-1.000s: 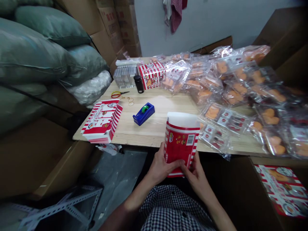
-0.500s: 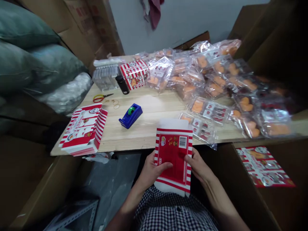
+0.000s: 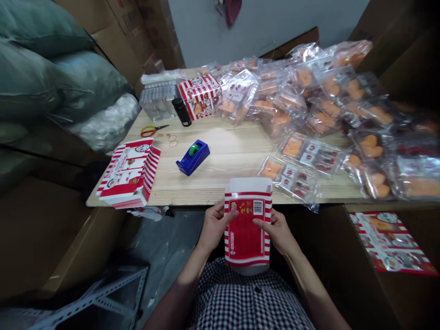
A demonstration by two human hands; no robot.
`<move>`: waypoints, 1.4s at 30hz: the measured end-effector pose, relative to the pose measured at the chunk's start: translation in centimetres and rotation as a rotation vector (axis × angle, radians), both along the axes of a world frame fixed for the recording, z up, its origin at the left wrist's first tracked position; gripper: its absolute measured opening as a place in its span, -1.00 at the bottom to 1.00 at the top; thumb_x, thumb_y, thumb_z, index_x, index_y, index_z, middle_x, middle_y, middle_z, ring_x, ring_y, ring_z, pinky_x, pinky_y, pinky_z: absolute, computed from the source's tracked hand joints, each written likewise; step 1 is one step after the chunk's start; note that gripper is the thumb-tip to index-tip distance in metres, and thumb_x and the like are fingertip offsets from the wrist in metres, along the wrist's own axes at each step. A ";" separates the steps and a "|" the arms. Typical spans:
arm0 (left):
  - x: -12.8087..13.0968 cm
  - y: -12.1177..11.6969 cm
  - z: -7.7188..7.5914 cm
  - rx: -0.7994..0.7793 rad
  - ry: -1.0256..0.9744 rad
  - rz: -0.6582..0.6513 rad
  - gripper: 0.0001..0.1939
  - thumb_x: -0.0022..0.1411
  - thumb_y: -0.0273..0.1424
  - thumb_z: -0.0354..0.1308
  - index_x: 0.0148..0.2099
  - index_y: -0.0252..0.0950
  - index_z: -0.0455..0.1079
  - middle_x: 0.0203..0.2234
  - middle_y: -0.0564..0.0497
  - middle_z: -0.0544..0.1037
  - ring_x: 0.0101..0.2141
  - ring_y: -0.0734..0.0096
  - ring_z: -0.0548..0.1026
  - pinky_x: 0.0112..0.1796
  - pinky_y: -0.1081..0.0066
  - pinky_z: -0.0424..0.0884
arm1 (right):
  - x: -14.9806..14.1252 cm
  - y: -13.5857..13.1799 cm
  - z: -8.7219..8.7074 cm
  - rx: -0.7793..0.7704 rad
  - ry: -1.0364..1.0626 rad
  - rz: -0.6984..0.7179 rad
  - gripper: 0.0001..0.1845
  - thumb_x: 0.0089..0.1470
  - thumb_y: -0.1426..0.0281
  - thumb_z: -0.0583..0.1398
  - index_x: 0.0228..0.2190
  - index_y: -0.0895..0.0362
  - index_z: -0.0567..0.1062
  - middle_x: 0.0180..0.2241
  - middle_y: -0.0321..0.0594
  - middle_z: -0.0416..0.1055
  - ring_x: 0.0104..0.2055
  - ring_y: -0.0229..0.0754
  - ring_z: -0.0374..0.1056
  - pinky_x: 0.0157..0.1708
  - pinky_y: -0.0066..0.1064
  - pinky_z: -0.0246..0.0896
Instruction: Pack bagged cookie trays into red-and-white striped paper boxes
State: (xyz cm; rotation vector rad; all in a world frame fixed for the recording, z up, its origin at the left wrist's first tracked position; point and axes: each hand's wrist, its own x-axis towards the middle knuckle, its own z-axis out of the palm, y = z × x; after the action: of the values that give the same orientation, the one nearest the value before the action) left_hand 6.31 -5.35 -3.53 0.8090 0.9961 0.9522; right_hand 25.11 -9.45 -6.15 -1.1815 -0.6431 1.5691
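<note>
Held item: red-and-white striped carton [image 3: 248,233], flat-ish, barcode panel facing me, white flap up top.
L hand: L hand [image 3: 216,227] gripped the carton's left side, thumb on the front, fingers out of sight behind it.
R hand: R hand [image 3: 277,231] gripped the right side the same way, thumb on the front near the barcode.
Grip: both hands pressed in on the carton, thumbs pointing toward each other, not touching.
Carton pos: in my grip over my lap, w/ my plaid shirt [image 3: 250,302] just below it; down-right of the blue tape dispenser [image 3: 193,157], past the near edge of the wooden table [image 3: 223,151].
Left of dispenser: flat stack of printed cartons [image 3: 129,174], near the table's left corner.
Behind dispenser: red-and-yellow scissors [image 3: 154,131] and rubber bands [image 3: 172,140], both on the table; black bottle [image 3: 181,112] further back, beside a made-up carton [image 3: 199,96] and clear plastic trays [image 3: 158,101].
Right of dispenser: lots of clear packs of orange pieces [image 3: 292,151], spread over the table, nearest ones just beyond my R hand.
Lower right: printed sheet [image 3: 392,243] lying on a cardboard box, below the table's right end.
</note>
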 end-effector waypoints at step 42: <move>-2.5 0.8 1.0 0.279 0.390 0.074 -0.74 0.34 -0.21 0.15 -0.12 -0.28 0.51 -0.29 -0.01 0.59 -0.27 0.36 0.49 -0.24 0.48 0.37 | 0.8 1.4 4.1 0.263 -0.205 0.034 -0.76 0.18 0.26 0.29 -0.10 0.02 0.55 -0.21 -0.25 0.52 -0.24 -0.21 0.46 -0.21 -0.42 0.38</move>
State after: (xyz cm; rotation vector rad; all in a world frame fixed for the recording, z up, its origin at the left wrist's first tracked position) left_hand 3.77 -4.56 -2.54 1.2315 1.2501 1.0332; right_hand 25.90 -8.07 -2.03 -1.1437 -0.9766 1.3520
